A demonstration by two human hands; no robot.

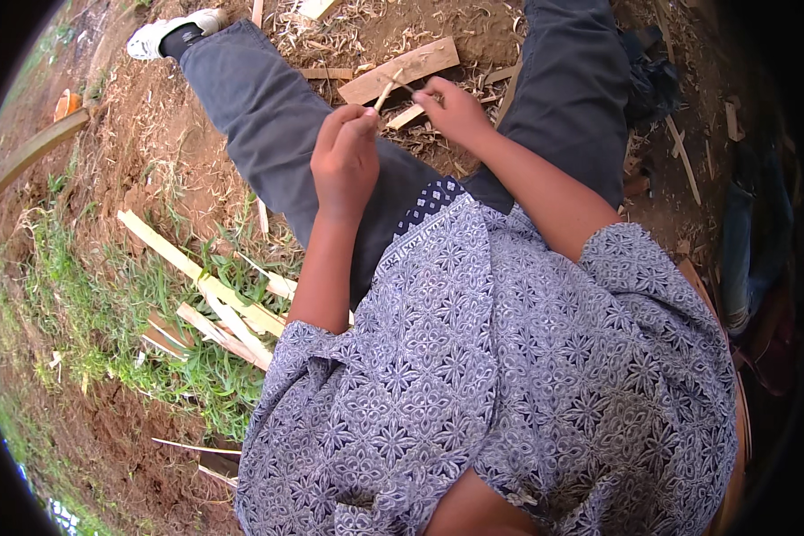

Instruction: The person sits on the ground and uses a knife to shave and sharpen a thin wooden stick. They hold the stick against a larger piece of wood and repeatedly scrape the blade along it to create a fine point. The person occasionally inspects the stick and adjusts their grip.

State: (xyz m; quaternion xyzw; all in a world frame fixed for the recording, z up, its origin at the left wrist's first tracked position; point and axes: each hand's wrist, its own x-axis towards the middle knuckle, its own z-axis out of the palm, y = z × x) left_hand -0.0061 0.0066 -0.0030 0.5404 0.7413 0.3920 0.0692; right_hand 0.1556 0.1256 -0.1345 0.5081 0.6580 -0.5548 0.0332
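The left hand [345, 159] and right hand [453, 109] are pinching a thin bamboo sliver [386, 90] between fingertips, above the lap — mid-way through working the strip, it seems. Next likely calls for a steady pull, keeping both pinches tight over the wooden plank [400, 70].

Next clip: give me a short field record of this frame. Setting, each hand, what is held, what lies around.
setting: outdoors, bare soil with a grass patch, person seated
left hand: raised, fingertips pinched on one end of a thin bamboo strip
right hand: grip closed on the strip's other end
ground ahead: flat wood board among shavings
person's left: split bamboo slats lying on the grass
clothing: patterned shirt, grey trousers, white shoe
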